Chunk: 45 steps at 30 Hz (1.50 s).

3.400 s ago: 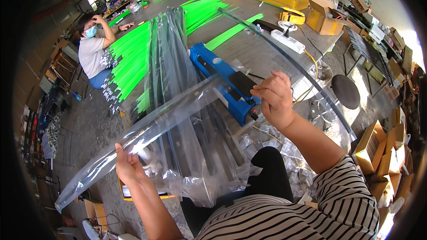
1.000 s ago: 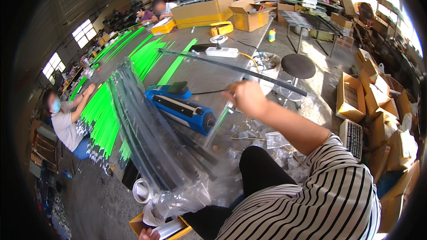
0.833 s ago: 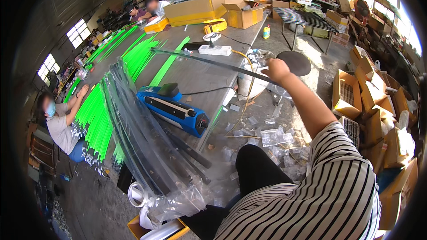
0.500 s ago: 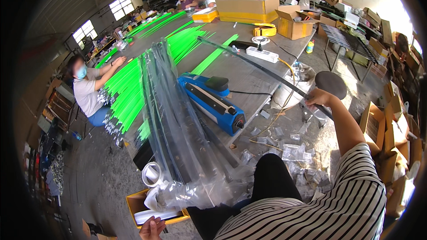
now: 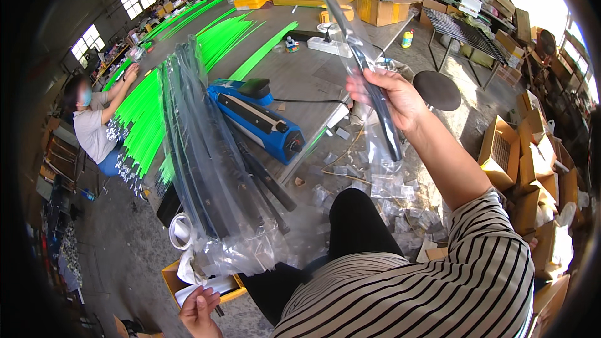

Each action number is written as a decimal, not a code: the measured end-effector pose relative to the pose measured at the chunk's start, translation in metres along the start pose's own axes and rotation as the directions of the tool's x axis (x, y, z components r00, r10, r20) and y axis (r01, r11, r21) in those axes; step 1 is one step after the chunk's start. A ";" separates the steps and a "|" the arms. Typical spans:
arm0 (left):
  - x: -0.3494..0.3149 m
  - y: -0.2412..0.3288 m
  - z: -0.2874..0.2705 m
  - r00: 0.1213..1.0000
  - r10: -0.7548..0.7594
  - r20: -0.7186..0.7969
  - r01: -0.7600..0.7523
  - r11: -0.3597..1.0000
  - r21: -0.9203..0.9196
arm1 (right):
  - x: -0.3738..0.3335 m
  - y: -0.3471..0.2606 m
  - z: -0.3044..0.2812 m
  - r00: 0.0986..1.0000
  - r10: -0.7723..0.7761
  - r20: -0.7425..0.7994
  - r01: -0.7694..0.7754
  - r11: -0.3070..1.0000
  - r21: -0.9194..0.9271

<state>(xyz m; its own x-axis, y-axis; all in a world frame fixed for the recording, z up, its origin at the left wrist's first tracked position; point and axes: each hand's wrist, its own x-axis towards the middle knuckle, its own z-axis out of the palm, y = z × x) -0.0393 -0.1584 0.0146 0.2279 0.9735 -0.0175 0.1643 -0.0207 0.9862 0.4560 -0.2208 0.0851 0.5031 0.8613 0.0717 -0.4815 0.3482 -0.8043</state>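
My right hand (image 5: 400, 97) is closed around a long black rod in a clear plastic sleeve (image 5: 379, 109), raised at a slant above the floor beyond the table edge. The sleeve's loose end hangs below the rod's lower tip, and the far end runs out of the picture at the top. Low at the left, my left hand (image 5: 199, 312) is beside a yellow-edged box (image 5: 235, 294) with white material in it. Its fingers are loosely bent, with nothing visible in them. Several similar sleeved black rods (image 5: 210, 169) lie in a bundle along the table edge near my lap.
A blue heat sealer (image 5: 256, 119) stands on the grey table (image 5: 300, 81) beside the bundle. Bright green rods (image 5: 138, 119) spread out to its left, near a seated person (image 5: 100, 119). A power strip (image 5: 325, 44) lies farther back. Plastic scraps (image 5: 388, 188) litter the floor; cartons (image 5: 501, 150) stand right.
My right hand has moved left and up, swinging the sleeved rod steeper and closer to me. The view has shifted slightly right. My left hand stays low by the box.
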 end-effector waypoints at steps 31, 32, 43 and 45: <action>0.030 0.071 0.125 0.998 0.062 0.010 -0.008 0.280 -0.960 | -0.085 0.126 0.182 0.954 -0.157 0.254 0.147 0.987 0.059; 0.031 0.071 0.127 0.999 0.042 0.010 -0.001 0.266 -0.964 | -0.085 0.126 0.182 0.955 -0.152 0.256 0.139 0.988 0.068; 0.052 0.058 0.063 0.965 -0.121 -0.234 -0.175 0.369 -0.913 | -0.064 0.088 0.161 0.962 -0.261 0.076 0.261 0.965 0.015; 0.058 0.044 0.044 0.956 -0.126 -0.266 -0.204 0.366 -0.908 | -0.052 0.075 0.138 0.957 -0.288 0.043 0.288 0.958 0.009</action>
<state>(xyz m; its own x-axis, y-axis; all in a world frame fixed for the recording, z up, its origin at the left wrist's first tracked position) 0.0230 -0.1125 0.0498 -0.0585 0.9935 -0.0975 -0.8577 0.0000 0.5141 0.2947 -0.1881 0.1031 0.5893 0.7393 0.3257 -0.3225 0.5849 -0.7442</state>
